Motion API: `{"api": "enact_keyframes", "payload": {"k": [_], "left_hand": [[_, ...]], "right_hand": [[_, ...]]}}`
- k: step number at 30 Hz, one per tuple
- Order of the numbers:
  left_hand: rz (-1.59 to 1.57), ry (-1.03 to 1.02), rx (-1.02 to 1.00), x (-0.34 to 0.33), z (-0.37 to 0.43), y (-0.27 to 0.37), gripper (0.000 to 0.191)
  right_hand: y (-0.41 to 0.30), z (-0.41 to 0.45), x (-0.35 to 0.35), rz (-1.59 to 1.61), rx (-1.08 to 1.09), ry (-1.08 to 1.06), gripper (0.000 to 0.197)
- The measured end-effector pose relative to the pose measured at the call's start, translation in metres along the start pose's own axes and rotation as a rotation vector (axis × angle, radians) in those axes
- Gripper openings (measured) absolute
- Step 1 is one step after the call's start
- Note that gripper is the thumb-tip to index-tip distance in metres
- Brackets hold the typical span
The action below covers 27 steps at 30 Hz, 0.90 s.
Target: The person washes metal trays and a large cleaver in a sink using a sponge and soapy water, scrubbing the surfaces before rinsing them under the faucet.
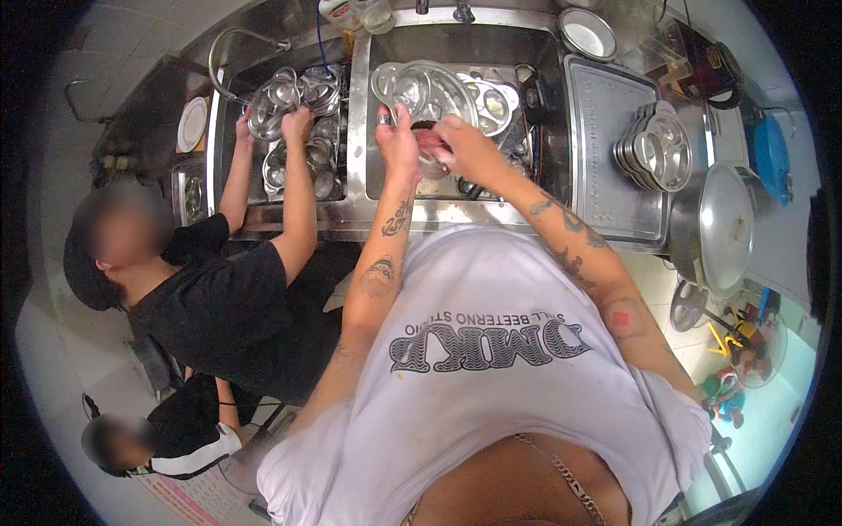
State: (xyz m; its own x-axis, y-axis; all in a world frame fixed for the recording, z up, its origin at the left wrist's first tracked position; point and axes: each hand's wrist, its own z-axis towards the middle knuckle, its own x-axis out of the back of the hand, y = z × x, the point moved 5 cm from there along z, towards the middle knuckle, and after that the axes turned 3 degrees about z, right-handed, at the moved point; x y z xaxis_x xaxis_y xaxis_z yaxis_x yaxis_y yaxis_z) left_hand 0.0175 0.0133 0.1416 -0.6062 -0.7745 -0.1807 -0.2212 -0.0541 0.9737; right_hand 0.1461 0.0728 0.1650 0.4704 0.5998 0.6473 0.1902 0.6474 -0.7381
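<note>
Over the right-hand sink basin (460, 209), my left hand (398, 144) grips the near left edge of a shiny metal compartment tray (447, 92) with rounded wells. The tray is tilted up above the basin floor. My right hand (477, 151) has its fingers closed around a wet reddish scrubbing pad or cloth (431, 141), pressed against the tray's near part. Those fingers partly hide the pad. Another metal compartment tray (496, 105) lies in the basin just beyond my right hand, with dark-handled utensils at the basin's right side.
At the left basin, a co-worker (230, 289) handles metal trays (283, 95). Stacked compartment trays (658, 148) stand on the ridged drainboard (608, 210) to the right. Beyond are a large lidded pot (723, 230) and a round pan (587, 34). Another person (177, 434) is behind left.
</note>
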Motion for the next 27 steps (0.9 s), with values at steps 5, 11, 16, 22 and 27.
{"api": "enact_keyframes", "payload": {"k": [5, 11, 16, 22, 27], "left_hand": [[-0.047, 0.030, 0.158, 0.000, -0.015, -0.005, 0.031], [0.164, 0.185, -0.080, 0.010, -0.008, 0.005, 0.038], [0.210, 0.140, 0.056, 0.009, 0.002, -0.010, 0.031], [-0.006, 0.097, 0.161, -0.019, 0.002, 0.008, 0.036], [0.023, 0.102, 0.003, -0.011, 0.028, 0.003, 0.032]], "right_hand": [[-0.009, 0.016, 0.000, 0.265, 0.019, 0.049, 0.021], [0.003, 0.006, -0.006, -0.224, 0.162, -0.130, 0.021], [0.004, 0.011, 0.003, -0.198, 0.186, -0.044, 0.020], [0.006, 0.024, 0.014, -0.082, 0.154, 0.116, 0.022], [0.015, 0.027, 0.036, -0.162, 0.145, 0.299, 0.027]]}}
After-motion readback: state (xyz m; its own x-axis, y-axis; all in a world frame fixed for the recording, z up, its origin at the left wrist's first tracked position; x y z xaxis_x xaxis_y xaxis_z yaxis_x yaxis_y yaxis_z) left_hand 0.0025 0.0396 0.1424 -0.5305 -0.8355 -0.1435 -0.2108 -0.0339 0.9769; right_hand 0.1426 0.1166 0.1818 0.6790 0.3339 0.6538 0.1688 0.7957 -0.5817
